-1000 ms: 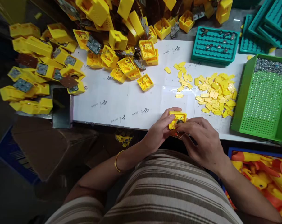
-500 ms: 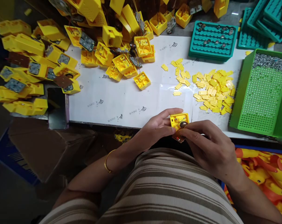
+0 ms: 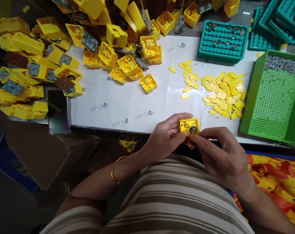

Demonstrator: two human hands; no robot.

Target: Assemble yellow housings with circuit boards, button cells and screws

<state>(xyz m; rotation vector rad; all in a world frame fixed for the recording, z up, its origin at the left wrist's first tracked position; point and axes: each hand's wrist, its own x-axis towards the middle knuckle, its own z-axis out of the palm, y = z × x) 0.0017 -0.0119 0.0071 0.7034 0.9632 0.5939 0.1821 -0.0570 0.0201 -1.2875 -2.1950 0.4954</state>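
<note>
My left hand (image 3: pixel 168 133) grips a small open yellow plastic housing (image 3: pixel 184 123) by its left side, thumb at the lower edge and fingers behind. Inside the housing sits a round dark speaker (image 3: pixel 193 129), with small metal contacts above it. A brown circuit board (image 3: pixel 190 144) hangs at the housing's lower edge, below both thumbs. At the housing's lower right corner, my right hand (image 3: pixel 222 151) is closed in a pinch, thumb and forefinger beside the speaker and the board's upper edge. What lies between those fingertips is hidden.
Yellow housings with circuit boards (image 3: pixel 37 70) are heaped at left and back. Flat yellow pieces (image 3: pixel 223 94) lie piled right of centre. Behind them stand teal trays (image 3: pixel 223 42); a green basket (image 3: pixel 279 104) of metal parts is at right. A phone (image 3: pixel 58 112) lies front left.
Both hands and the housing have shifted slightly right in view. The speaker shows more fully now as my right fingertips have drawn a little away from it.
</note>
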